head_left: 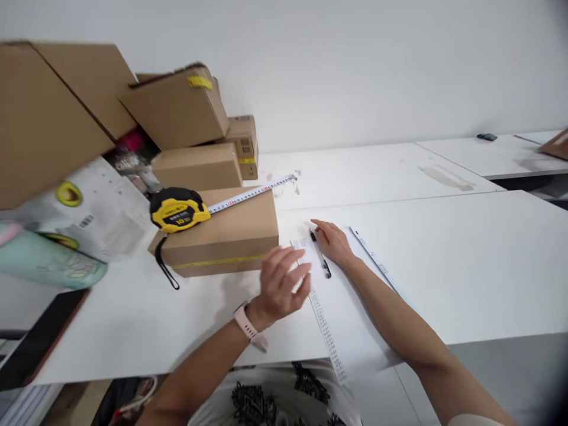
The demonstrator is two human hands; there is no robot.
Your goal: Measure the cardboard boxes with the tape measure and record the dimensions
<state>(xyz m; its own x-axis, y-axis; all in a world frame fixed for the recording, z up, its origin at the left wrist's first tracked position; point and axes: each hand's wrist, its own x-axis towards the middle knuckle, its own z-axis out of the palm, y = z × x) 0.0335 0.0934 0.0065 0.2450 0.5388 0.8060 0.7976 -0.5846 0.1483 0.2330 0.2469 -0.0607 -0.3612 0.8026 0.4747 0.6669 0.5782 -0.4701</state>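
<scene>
- Risk, in my judgement: the tape measure with black-and-yellow casing (181, 214), resting on the brown cardboard box (239, 222), could slide if its dangling black strap (164, 263) were snagged; its printed metal blade (242, 200) overhangs the box and could snap back if unlocked.
- Second risk: the slim clear-barrelled pen (321, 254) could roll if nudged.
- Left hand (284, 281): raised, fingers loosely curled and spread, empty.
- Right hand (333, 242): on the smooth white spiral-bound notebook (355, 322), beside the pen; fingers extended, close together, gripping nothing I see.
</scene>
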